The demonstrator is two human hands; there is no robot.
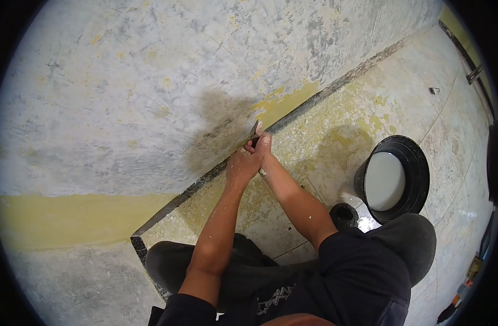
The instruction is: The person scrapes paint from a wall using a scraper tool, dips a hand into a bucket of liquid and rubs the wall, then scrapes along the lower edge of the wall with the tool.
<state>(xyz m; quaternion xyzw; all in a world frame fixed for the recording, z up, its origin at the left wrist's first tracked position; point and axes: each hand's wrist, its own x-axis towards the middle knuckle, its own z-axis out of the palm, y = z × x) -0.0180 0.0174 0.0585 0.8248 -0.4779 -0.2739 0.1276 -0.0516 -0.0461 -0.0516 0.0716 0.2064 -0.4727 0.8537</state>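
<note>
My left hand (pixel 243 164) and my right hand (pixel 265 145) are together at the foot of the wall, wrapped round a scraper (pixel 255 131). Its blade tip touches or nearly touches the wall at the lower left end of a patch of yellow paint (pixel 287 103). The fingers overlap, and most of the handle is hidden behind them. Whitish specks of paint cling to both hands and forearms. Left of the hands, the wall (pixel 124 98) is mottled white and grey, with a dark shadow on it.
A black bucket (pixel 420 187) of whitish liquid stands on the tiled floor at right, beside a small dark container (pixel 344 216). Paint flakes (pixel 336 125) litter the floor along the black skirting (pixel 314 100). My bent knees lie below. Tools (pixel 473 268) lie at the far right edge.
</note>
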